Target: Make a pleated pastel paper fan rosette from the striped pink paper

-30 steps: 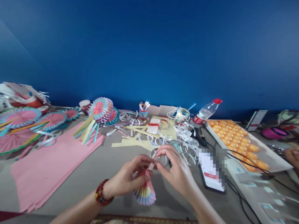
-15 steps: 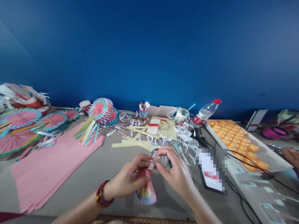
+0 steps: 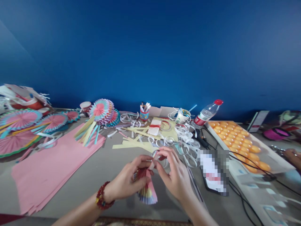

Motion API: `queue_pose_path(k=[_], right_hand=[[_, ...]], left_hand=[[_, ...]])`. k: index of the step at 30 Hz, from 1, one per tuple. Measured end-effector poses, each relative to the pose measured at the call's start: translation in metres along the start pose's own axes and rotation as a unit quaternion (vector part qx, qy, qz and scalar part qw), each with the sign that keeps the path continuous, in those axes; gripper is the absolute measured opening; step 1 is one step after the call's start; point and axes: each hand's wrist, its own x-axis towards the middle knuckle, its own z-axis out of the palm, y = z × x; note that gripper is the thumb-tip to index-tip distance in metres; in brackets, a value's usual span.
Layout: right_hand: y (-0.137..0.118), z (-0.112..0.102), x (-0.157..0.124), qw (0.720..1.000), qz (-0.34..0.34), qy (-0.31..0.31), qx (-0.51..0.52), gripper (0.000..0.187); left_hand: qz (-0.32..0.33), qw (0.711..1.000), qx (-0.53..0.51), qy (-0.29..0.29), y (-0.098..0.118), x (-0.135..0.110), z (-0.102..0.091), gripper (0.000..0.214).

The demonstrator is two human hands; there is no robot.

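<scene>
My left hand [image 3: 131,177], with a red beaded bracelet on its wrist, is closed round a pleated paper fan [image 3: 148,193]. The folds spread downward, pink on one side and yellow, white and bluish toward the lower edge. At the fan's upper end my right hand [image 3: 172,172] pinches a narrow pale pink strip [image 3: 153,164] between thumb and fingers. Whether this strip is part of the fan or a separate piece, I cannot tell. Fingers of both hands hide the gathered middle of the fan. Just behind the fingertips lie rings of white paper strip [image 3: 165,162].
Stacked pink sheets [image 3: 54,166] and finished pleated rosettes [image 3: 100,110] lie left. Yellow strips [image 3: 131,146] and a pen cup [image 3: 144,115] are behind. Rightward are a bottle [image 3: 204,116], a phone [image 3: 213,177], black cables and a tray [image 3: 279,163] of orange egg-shaped pieces. Another person's hand [image 3: 291,155] shows far right.
Both hands keep their hold on the fan and strip, with only slight shifts. My right forearm has moved a little left, showing more of a long thin object beside it.
</scene>
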Motion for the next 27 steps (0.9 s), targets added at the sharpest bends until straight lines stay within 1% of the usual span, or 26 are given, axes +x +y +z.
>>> queue_pose_path(k=[3,4,6,9,10,13,15,17,19,20,23,27], right_hand=[[0.000,0.002,0.000,1.000,0.008,0.004,0.001,0.014],[0.000,0.002,0.000,1.000,0.010,0.006,0.003,0.017],[0.001,0.002,0.000,1.000,0.021,0.011,0.014,0.033],[0.003,0.000,-0.001,0.998,0.054,0.006,0.043,0.066],[0.004,-0.001,-0.001,0.996,0.065,-0.004,0.058,0.071],[0.005,0.000,-0.003,0.986,0.088,-0.047,0.131,0.064],[0.005,0.001,-0.002,0.978,0.094,-0.056,0.178,0.055],[0.005,0.001,0.000,0.973,0.097,-0.055,0.202,0.037],[0.005,0.001,0.004,0.971,0.098,-0.058,0.211,0.018],[0.005,0.000,0.005,0.970,0.097,-0.058,0.214,0.016],[0.008,0.001,0.008,0.970,0.096,-0.052,0.218,0.022],[0.015,0.009,0.005,0.961,0.129,-0.043,0.240,0.025]], left_hand=[[0.004,1.000,0.000,0.004,0.000,0.000,0.000,0.044],[0.005,1.000,0.001,0.003,0.000,-0.001,0.000,0.044],[0.002,1.000,0.007,0.000,0.000,-0.002,0.000,0.043],[-0.003,1.000,0.022,-0.003,0.001,-0.004,0.000,0.044],[-0.002,1.000,0.027,-0.003,0.001,-0.005,0.001,0.044],[0.007,0.999,0.045,0.000,0.000,-0.007,0.001,0.047],[0.010,0.999,0.050,0.005,-0.001,-0.008,0.001,0.050],[0.013,0.999,0.038,0.006,-0.001,-0.009,0.001,0.050],[0.013,1.000,0.012,-0.005,-0.001,-0.009,0.000,0.048],[0.010,1.000,-0.002,-0.013,-0.001,-0.009,-0.001,0.047],[-0.011,0.998,-0.053,-0.033,-0.003,-0.009,-0.002,0.045],[-0.035,0.987,-0.151,-0.034,-0.011,-0.007,-0.002,0.041]])
